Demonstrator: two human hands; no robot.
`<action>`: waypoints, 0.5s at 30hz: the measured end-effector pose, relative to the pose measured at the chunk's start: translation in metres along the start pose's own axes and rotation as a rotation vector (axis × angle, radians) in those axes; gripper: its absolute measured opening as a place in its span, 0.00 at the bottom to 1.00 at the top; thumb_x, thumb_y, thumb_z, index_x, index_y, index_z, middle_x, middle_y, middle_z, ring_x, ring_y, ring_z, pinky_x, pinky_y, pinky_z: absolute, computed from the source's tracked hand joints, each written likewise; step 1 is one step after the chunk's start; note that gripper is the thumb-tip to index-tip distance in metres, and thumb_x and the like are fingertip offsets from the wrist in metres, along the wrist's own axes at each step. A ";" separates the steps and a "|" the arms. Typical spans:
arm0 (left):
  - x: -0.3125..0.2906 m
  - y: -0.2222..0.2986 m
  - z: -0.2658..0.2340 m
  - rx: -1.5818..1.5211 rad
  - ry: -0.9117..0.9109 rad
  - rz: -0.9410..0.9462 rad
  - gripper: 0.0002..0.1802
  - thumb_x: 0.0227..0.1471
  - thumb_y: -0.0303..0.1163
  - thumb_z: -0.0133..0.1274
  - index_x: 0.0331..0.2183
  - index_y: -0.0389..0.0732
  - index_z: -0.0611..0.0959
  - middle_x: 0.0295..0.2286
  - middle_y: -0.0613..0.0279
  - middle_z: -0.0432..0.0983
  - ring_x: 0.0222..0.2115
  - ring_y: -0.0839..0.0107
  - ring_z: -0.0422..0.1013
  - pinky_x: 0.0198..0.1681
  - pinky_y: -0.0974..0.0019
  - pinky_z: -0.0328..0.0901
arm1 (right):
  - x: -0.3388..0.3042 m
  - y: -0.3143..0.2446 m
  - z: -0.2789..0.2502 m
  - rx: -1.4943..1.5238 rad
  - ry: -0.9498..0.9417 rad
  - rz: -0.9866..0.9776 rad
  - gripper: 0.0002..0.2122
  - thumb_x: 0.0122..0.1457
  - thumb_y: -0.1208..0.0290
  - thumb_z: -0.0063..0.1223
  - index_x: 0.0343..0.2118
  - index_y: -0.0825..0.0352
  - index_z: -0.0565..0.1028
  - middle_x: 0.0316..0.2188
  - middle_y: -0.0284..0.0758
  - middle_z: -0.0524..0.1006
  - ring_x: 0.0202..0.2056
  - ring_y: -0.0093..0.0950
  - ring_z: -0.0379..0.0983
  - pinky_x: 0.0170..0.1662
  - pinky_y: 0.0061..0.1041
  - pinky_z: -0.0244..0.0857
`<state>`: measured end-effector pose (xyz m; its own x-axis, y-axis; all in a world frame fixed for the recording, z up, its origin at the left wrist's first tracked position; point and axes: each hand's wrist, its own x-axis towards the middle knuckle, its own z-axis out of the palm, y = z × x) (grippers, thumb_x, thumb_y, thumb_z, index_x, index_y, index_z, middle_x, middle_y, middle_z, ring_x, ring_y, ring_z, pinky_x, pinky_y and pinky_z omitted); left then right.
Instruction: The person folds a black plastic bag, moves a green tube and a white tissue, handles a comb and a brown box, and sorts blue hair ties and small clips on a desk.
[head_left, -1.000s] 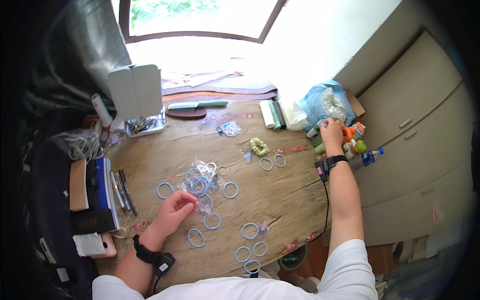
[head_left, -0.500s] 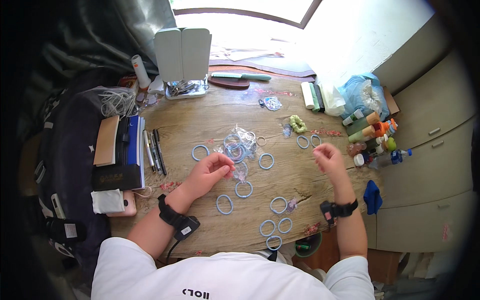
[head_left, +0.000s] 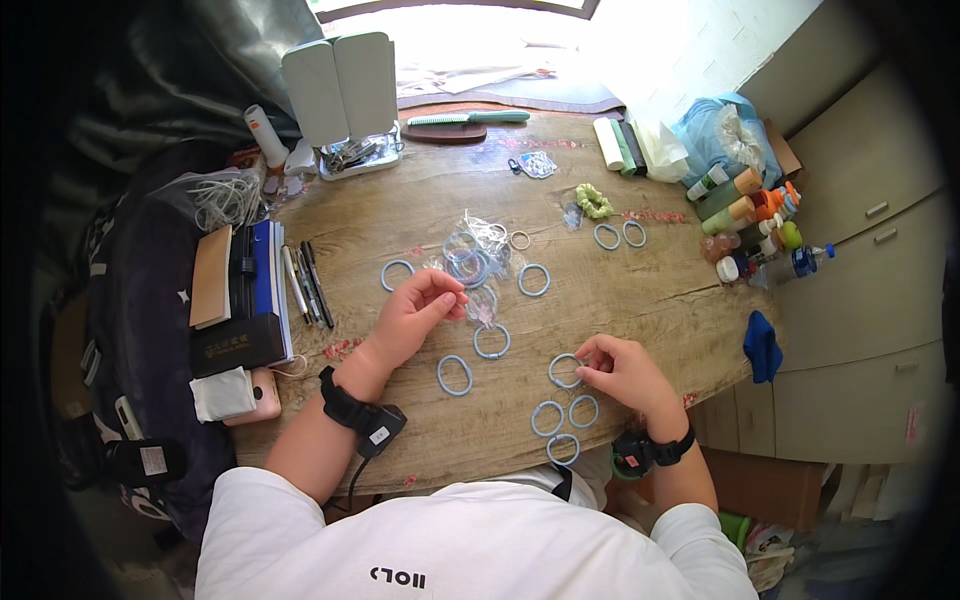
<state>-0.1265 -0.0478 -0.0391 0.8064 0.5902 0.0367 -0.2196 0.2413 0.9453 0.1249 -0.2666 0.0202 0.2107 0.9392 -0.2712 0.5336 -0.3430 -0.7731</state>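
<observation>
My left hand (head_left: 412, 318) is raised over the middle of the table, thumb and fingers drawn together beside a small clear plastic bag (head_left: 482, 300). Whether anything is pinched there I cannot make out. Nearer the front right, my right hand (head_left: 628, 376) pinches the right edge of a light blue hair tie (head_left: 553, 378), which lies on the table. More blue hair ties are spread around: one (head_left: 455, 375) right of my left wrist, one (head_left: 492, 341) below the bag, and several close to the right hand, among them a hair tie (head_left: 563, 450) by the front edge.
Beyond my left hand lies a pile of clear bags and rings (head_left: 468, 255). A green scrunchie (head_left: 593, 202) lies farther right. Notebooks (head_left: 262, 270) and pens (head_left: 312, 285) line the left. Bottles (head_left: 735, 205) crowd the right edge. An open white case (head_left: 360, 155) stands at the back.
My right hand has come from the far right toward the front and left, down to the hair tie, covering a small purple item beside it. My left hand stays by the bag. The view has shifted.
</observation>
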 end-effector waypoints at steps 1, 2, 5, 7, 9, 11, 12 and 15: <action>0.000 0.000 0.000 -0.001 -0.004 -0.004 0.07 0.58 0.26 0.48 0.39 0.38 0.75 0.35 0.62 0.75 0.35 0.76 0.72 0.41 0.72 0.68 | -0.003 -0.001 0.000 0.002 0.002 0.004 0.11 0.50 0.76 0.62 0.36 0.68 0.75 0.20 0.25 0.70 0.21 0.15 0.64 0.26 0.15 0.60; 0.000 0.001 0.001 -0.002 -0.002 0.000 0.07 0.58 0.26 0.48 0.39 0.38 0.75 0.35 0.63 0.75 0.35 0.77 0.72 0.41 0.72 0.68 | -0.006 -0.004 -0.002 -0.018 0.008 -0.023 0.12 0.48 0.76 0.63 0.37 0.68 0.75 0.20 0.25 0.70 0.21 0.15 0.64 0.26 0.15 0.61; -0.002 0.002 0.000 0.009 0.012 0.003 0.06 0.58 0.27 0.48 0.39 0.38 0.75 0.34 0.63 0.75 0.35 0.76 0.72 0.41 0.71 0.68 | -0.016 -0.019 -0.007 -0.047 -0.058 -0.023 0.16 0.45 0.75 0.65 0.38 0.67 0.76 0.25 0.28 0.71 0.25 0.18 0.66 0.29 0.17 0.63; -0.002 0.002 0.000 0.017 0.016 0.002 0.06 0.58 0.27 0.48 0.39 0.39 0.75 0.34 0.64 0.75 0.35 0.76 0.72 0.41 0.71 0.68 | -0.024 -0.025 -0.006 -0.059 -0.123 0.008 0.18 0.43 0.74 0.67 0.40 0.66 0.76 0.30 0.31 0.71 0.28 0.20 0.67 0.32 0.19 0.65; -0.002 0.003 0.001 0.023 0.014 0.005 0.06 0.58 0.27 0.48 0.38 0.39 0.75 0.34 0.64 0.75 0.35 0.76 0.72 0.41 0.71 0.68 | -0.033 -0.027 0.001 -0.191 -0.053 -0.365 0.24 0.44 0.62 0.67 0.47 0.59 0.75 0.46 0.41 0.69 0.44 0.34 0.69 0.47 0.32 0.65; -0.002 0.005 0.002 0.028 0.012 0.006 0.06 0.58 0.27 0.48 0.38 0.39 0.75 0.34 0.64 0.75 0.35 0.77 0.72 0.41 0.71 0.68 | -0.038 -0.025 0.011 -0.352 -0.088 -0.481 0.26 0.46 0.57 0.65 0.50 0.56 0.73 0.53 0.43 0.63 0.51 0.40 0.61 0.53 0.38 0.58; -0.001 0.006 0.003 0.032 0.002 0.009 0.06 0.58 0.26 0.48 0.38 0.39 0.75 0.34 0.64 0.75 0.35 0.77 0.72 0.41 0.71 0.68 | -0.043 -0.021 0.015 -0.517 -0.117 -0.592 0.29 0.47 0.53 0.62 0.54 0.53 0.71 0.59 0.45 0.57 0.59 0.45 0.54 0.59 0.44 0.51; -0.001 0.005 0.003 0.027 0.005 -0.003 0.06 0.58 0.26 0.48 0.38 0.39 0.75 0.34 0.64 0.75 0.35 0.77 0.72 0.41 0.71 0.68 | -0.052 -0.004 0.033 -0.596 -0.214 -0.538 0.31 0.52 0.45 0.54 0.59 0.48 0.65 0.63 0.46 0.51 0.65 0.46 0.43 0.64 0.48 0.38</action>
<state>-0.1263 -0.0495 -0.0337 0.8040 0.5938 0.0325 -0.2026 0.2222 0.9537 0.0843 -0.3138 0.0188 -0.3250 0.9403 -0.1010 0.8743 0.2580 -0.4111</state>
